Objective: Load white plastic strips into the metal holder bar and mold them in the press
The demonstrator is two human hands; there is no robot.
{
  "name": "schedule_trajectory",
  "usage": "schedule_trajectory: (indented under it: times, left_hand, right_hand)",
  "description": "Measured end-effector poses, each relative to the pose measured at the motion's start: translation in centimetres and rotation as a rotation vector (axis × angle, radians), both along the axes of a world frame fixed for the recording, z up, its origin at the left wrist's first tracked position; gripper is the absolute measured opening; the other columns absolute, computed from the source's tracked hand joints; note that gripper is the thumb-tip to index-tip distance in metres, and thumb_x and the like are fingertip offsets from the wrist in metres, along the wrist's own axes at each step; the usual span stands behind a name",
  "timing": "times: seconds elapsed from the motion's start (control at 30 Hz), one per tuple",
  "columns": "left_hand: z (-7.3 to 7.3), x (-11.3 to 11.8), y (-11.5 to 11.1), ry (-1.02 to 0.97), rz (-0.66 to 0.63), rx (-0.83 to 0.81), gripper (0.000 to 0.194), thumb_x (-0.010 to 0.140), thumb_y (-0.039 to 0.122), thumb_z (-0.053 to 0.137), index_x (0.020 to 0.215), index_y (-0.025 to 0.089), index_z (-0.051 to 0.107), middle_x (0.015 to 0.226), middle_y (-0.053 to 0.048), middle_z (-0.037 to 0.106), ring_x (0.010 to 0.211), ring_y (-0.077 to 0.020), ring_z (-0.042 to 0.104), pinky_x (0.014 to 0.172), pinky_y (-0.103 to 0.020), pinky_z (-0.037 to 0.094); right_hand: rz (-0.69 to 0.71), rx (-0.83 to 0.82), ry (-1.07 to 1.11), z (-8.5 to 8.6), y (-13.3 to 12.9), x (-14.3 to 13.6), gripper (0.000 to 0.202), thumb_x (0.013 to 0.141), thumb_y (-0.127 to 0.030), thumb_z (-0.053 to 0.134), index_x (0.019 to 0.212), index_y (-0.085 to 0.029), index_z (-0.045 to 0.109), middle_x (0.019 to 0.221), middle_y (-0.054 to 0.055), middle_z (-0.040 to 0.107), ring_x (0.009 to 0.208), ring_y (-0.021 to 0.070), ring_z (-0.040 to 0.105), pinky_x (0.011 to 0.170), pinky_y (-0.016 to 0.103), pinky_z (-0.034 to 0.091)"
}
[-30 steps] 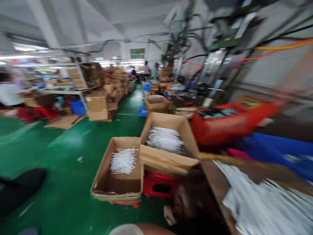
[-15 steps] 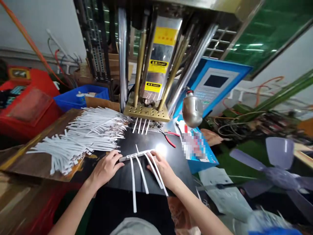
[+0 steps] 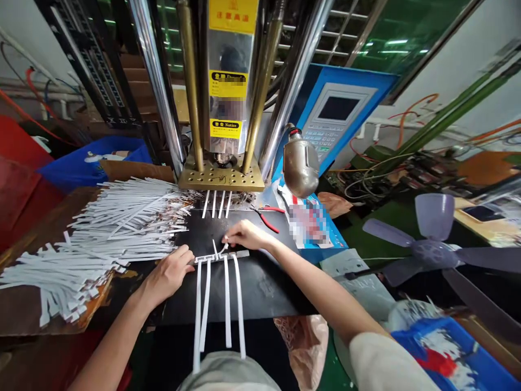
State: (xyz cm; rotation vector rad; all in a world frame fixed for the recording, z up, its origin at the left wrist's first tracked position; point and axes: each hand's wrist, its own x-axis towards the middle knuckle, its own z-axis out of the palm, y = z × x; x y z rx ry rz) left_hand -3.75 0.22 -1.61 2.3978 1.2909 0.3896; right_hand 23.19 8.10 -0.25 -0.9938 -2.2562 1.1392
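The right hand (image 3: 246, 234)'s fingers are pinched narrow on a short white strip end (image 3: 225, 246), right by a thin grey metal bar (image 3: 243, 254). The bar is laid on a smooth black surface (image 3: 268, 288), and its left end is met by the left hand (image 3: 174, 271)'s fingers. Thumb and forefinger are set close together there, but how firmly it's gripped can't be told tbh.

From the bar, 4 long flat white strips (image 3: 227, 304) are hung toward the wearer, below and between the 2 sets of fingers.

Left of the left fingers, and past them, a big messy heap of flat white strips (image 3: 126, 212) is piled on a brown board (image 3: 20, 315).

Beyond the right fingers, a brass plate drilled with holes (image 3: 220, 178) is seen, with 4 white strip ends (image 3: 221, 205) poked out beneath. Red-handled metal pliers (image 3: 267, 219) are left just past those fingers, slightly to the right.
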Motion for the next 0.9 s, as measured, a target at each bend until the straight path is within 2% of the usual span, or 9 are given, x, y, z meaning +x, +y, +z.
schedule_trajectory:
  times: [0.13,0.2,0.27,0.33,0.47,0.57,0.63,0.73,0.9]
  left_hand:
    - [0.3,0.6,0.3,0.006,0.000,0.047,0.021,0.093,0.015,0.036,0.080,0.020,0.052,0.085,-0.003,0.051,0.074,-0.0175,0.055,0.068,-0.030,0.044]
    - [0.0,0.6,0.4,-0.003,-0.015,0.061,0.020,0.094,0.019,0.038,0.082,0.021,0.054,0.086,-0.003,0.053,0.076,-0.0186,0.057,0.068,-0.031,0.045]
    - [-0.6,0.2,0.5,-0.036,-0.036,0.080,0.020,0.095,0.024,0.038,0.088,0.021,0.057,0.088,-0.003,0.055,0.079,-0.0197,0.060,0.071,-0.032,0.047]
    - [-1.6,-0.2,0.6,-0.079,-0.037,0.133,0.022,0.096,0.030,0.038,0.095,0.022,0.059,0.089,-0.003,0.055,0.082,-0.0203,0.061,0.074,-0.032,0.048]
    - [-2.6,-0.4,0.3,-0.124,0.002,0.269,0.027,0.099,0.042,0.041,0.110,0.025,0.059,0.093,-0.002,0.057,0.084,-0.0207,0.061,0.077,-0.033,0.048]
    - [-1.4,0.2,-1.2,-0.176,0.026,0.404,0.031,0.099,0.037,0.047,0.129,0.028,0.053,0.102,-0.003,0.056,0.089,-0.0211,0.061,0.078,-0.033,0.048]
    - [-0.4,0.8,-2.2,-0.238,-0.018,0.499,0.042,0.099,0.027,0.050,0.140,0.036,0.046,0.105,-0.002,0.055,0.088,-0.0187,0.061,0.078,-0.031,0.048]
    - [0.5,1.6,-2.8,-0.307,-0.123,0.519,0.057,0.097,0.015,0.051,0.145,0.043,0.038,0.109,0.000,0.055,0.084,-0.0146,0.061,0.081,-0.027,0.050]
    - [0.9,3.7,-2.5,-0.447,-0.126,0.450,0.049,0.095,0.010,0.052,0.134,0.039,0.056,0.103,-0.001,0.059,0.083,-0.0131,0.061,0.075,-0.023,0.051]
  right_hand:
    - [-0.310,0.045,0.095,-0.4,3.1,-3.5,0.023,0.082,-0.003,0.051,0.075,-0.016,0.069,0.069,0.000,0.068,0.061,0.0119,0.064,0.060,0.018,0.047]
    - [-0.483,0.067,0.144,-0.6,3.1,-2.1,0.023,0.083,-0.004,0.048,0.078,-0.016,0.067,0.078,0.002,0.070,0.064,0.0117,0.065,0.061,0.019,0.048]
    - [-0.652,0.064,0.167,-1.3,1.1,2.1,0.021,0.085,-0.011,0.047,0.084,-0.017,0.067,0.084,0.002,0.070,0.064,0.0122,0.067,0.062,0.020,0.050]
    - [-0.856,0.054,0.154,-2.3,-3.4,8.0,0.024,0.087,-0.020,0.045,0.093,-0.017,0.067,0.086,0.004,0.070,0.066,0.0147,0.068,0.062,0.023,0.053]
    - [-1.302,0.053,0.023,-4.4,-16.3,17.4,0.039,0.089,-0.035,0.038,0.105,-0.012,0.066,0.085,0.011,0.070,0.071,0.0218,0.069,0.065,0.033,0.057]
    - [-1.475,0.048,-0.119,-5.7,-23.4,19.3,0.036,0.086,-0.035,0.042,0.097,-0.015,0.070,0.080,0.013,0.070,0.077,0.0280,0.069,0.072,0.042,0.057]
    - [-1.513,0.067,-0.188,-6.0,-24.8,18.5,0.030,0.084,-0.031,0.048,0.096,-0.017,0.072,0.090,0.016,0.071,0.092,0.0326,0.068,0.085,0.049,0.054]
    - [-1.314,0.190,-0.213,-4.5,-22.4,14.5,0.031,0.089,-0.026,0.048,0.111,-0.019,0.070,0.116,0.016,0.067,0.112,0.0305,0.061,0.101,0.048,0.047]
    - [-0.382,0.568,-0.106,-0.3,-14.1,5.4,0.035,0.100,-0.026,0.048,0.134,-0.025,0.055,0.128,0.010,0.062,0.116,0.0206,0.059,0.100,0.036,0.049]
